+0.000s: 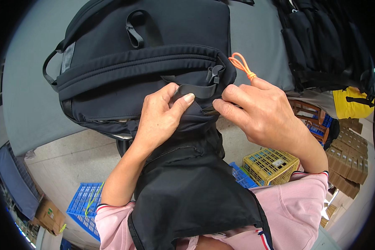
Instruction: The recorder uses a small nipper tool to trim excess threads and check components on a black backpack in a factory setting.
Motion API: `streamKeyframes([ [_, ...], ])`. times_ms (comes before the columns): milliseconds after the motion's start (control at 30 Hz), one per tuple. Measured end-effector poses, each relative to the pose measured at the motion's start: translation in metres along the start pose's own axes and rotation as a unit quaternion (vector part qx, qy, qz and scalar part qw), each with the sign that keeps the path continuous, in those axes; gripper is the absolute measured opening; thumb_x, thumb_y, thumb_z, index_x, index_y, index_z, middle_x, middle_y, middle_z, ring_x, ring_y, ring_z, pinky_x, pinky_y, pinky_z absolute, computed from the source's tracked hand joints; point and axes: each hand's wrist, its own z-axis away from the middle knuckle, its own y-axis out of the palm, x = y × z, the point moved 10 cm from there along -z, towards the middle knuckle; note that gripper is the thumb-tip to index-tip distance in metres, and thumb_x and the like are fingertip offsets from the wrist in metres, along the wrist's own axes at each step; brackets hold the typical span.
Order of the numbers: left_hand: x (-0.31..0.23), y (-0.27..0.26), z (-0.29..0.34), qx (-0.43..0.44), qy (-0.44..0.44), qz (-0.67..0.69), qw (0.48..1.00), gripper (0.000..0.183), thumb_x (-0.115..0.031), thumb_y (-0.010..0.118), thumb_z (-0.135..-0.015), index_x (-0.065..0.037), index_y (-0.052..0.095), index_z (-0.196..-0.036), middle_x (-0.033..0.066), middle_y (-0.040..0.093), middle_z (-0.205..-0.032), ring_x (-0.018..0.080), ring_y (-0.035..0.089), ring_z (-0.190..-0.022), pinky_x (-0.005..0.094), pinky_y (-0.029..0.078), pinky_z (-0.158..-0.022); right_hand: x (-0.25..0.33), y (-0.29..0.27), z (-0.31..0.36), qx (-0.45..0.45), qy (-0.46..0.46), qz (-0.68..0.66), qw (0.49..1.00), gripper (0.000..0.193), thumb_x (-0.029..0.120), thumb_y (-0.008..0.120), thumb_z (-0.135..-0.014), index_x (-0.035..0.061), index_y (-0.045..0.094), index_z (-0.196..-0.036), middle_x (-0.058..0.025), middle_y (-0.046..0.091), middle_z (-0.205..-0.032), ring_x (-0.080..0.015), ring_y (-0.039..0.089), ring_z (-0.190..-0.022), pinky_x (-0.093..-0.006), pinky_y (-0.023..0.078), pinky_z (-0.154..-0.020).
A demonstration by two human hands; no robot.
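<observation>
Black backpack (141, 62) lies on grey counter (25, 91). Left hand (160, 116) pinches its strap (196, 90); right hand (262, 112) grips fabric, orange loop (241, 66) on finger. Concrete floor below w/ blue crate (85, 204), yellow crate (273, 164), cardboard boxes (348, 160).

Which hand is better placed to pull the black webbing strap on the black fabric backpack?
Left, likely: the left hand already pinches the black webbing strap; the right hand carries an orange cord loop.
</observation>
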Motion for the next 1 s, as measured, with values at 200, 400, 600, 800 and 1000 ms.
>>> streamKeyframes([
  [200, 0.000, 0.000, 0.001, 0.001, 0.001, -0.018, 1.000, 0.026, -0.020, 0.064, -0.086, 0.003, 0.054, -0.078, 0.0022, 0.048, -0.059, 0.0061, 0.039, -0.058, 0.0259, 0.036, -0.051, -0.014, 0.014, 0.003, -0.005, -0.009, -0.063, 0.998, 0.013, 0.011, 0.066, -0.068, 0.0063, 0.057, -0.077, -0.0027, 0.051, -0.081, -0.0157, 0.055, -0.063, -0.0309, 0.044, -0.060],
  [400, 0.001, 0.000, 0.001, 0.004, -0.003, -0.017, 1.000, 0.025, -0.019, 0.064, -0.086, 0.003, 0.055, -0.078, 0.0021, 0.047, -0.059, 0.0055, 0.040, -0.057, 0.0258, 0.036, -0.051, -0.048, 0.059, 0.020, -0.016, 0.160, -0.595, 0.787, 0.027, 0.000, 0.069, -0.076, 0.0024, 0.061, -0.101, -0.0011, 0.052, -0.090, -0.0073, 0.053, -0.070, -0.0226, 0.044, -0.061],
  [600, 0.003, 0.001, 0.001, 0.001, -0.014, -0.011, 1.000, 0.025, -0.019, 0.065, -0.086, 0.003, 0.055, -0.078, 0.0014, 0.046, -0.059, 0.0048, 0.039, -0.058, 0.0256, 0.036, -0.051, -0.058, 0.029, 0.022, -0.078, 0.214, -0.507, 0.831, 0.027, -0.004, 0.067, -0.070, 0.0010, 0.065, -0.097, -0.0031, 0.051, -0.083, -0.0119, 0.051, -0.070, -0.0253, 0.042, -0.061],
  [800, 0.006, 0.002, -0.001, 0.001, -0.010, -0.009, 1.000, 0.025, -0.019, 0.064, -0.086, 0.002, 0.054, -0.078, 0.0012, 0.046, -0.059, 0.0049, 0.038, -0.058, 0.0256, 0.035, -0.051, -0.039, 0.038, -0.004, 0.004, 0.132, -0.332, 0.934, 0.038, -0.012, 0.059, -0.060, 0.0043, 0.067, -0.093, -0.0073, 0.047, -0.074, -0.0230, 0.049, -0.066, -0.0316, 0.039, -0.057],
  [1000, 0.004, 0.000, 0.000, 0.004, -0.008, -0.005, 1.000, 0.024, -0.019, 0.064, -0.087, 0.002, 0.055, -0.078, 0.0012, 0.047, -0.060, 0.0055, 0.038, -0.057, 0.0255, 0.036, -0.051, -0.028, 0.013, -0.006, 0.016, 0.107, -0.164, 0.980, 0.025, 0.009, 0.072, -0.069, 0.0092, 0.056, -0.089, -0.0057, 0.050, -0.084, -0.0275, 0.056, -0.067, -0.0376, 0.043, -0.061],
])
